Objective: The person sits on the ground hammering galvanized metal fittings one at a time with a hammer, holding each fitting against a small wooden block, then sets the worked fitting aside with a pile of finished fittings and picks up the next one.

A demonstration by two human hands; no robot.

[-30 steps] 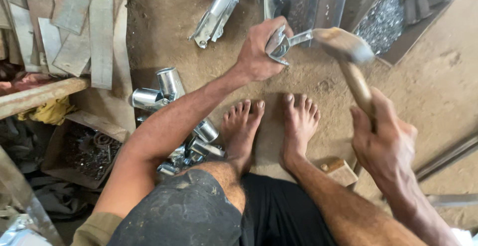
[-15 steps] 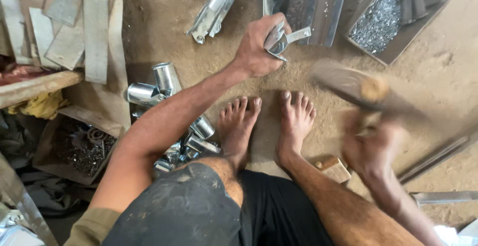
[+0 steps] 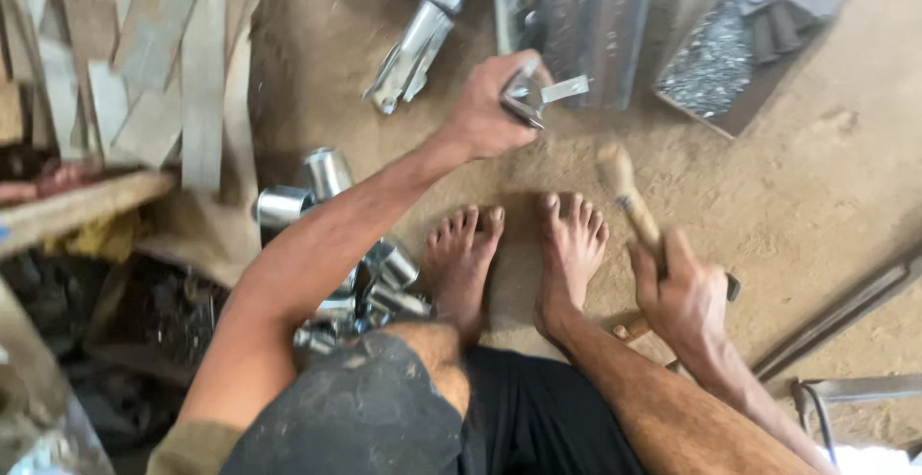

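Your left hand (image 3: 485, 110) gripped the small bent metal piece (image 3: 543, 96) closed-fisted, low over the dirt floor (image 3: 384, 72), while your right hand (image 3: 687, 297) clenched the wooden mallet (image 3: 629, 196) raised beside it, presumably for striking.

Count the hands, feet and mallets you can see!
Hands: 2, left hand and right hand
Feet: 2, left foot and right foot
Mallets: 1, mallet
Total: 5
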